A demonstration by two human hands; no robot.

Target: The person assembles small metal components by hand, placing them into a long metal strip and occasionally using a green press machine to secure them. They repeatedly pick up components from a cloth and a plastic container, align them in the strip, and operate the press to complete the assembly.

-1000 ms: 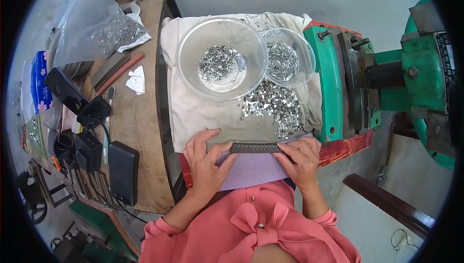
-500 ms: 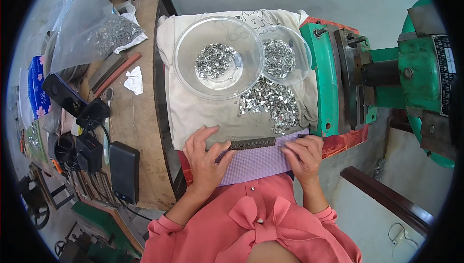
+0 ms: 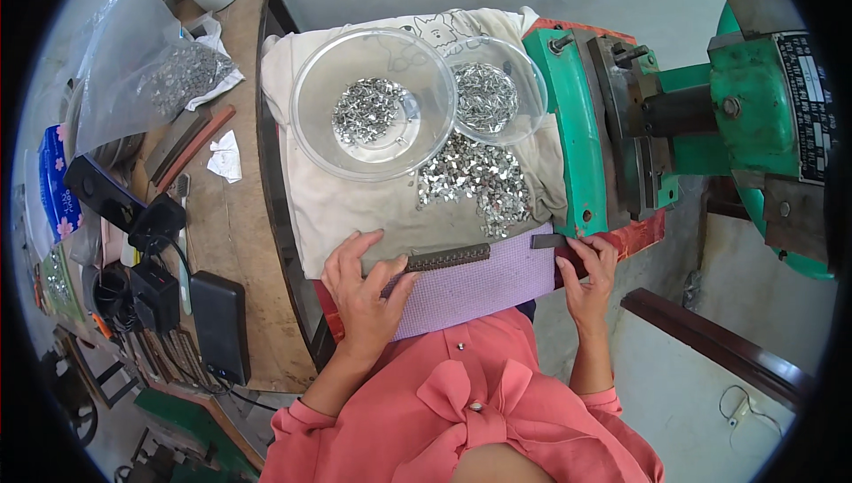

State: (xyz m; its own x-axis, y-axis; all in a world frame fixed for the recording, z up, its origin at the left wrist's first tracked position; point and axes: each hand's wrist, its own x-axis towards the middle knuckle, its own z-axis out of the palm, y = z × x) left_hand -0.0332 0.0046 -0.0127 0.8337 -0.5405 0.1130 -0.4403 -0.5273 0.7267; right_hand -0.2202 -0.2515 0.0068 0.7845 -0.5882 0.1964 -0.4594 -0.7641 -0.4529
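Holding an apparently slotted bar (image 3: 449,257)

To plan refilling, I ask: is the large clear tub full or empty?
Neither; the tub holds some metal pieces, its bottom partly bare.

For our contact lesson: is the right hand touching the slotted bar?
Apart: the head view shows purple mat between the right hand and slotted bar.

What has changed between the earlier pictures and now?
The right hand let go of the dark toothed strip and moved right, to the end of a small dark bar; contact is unclear. The left hand still holds the strip's left end; the large bowl stays put.
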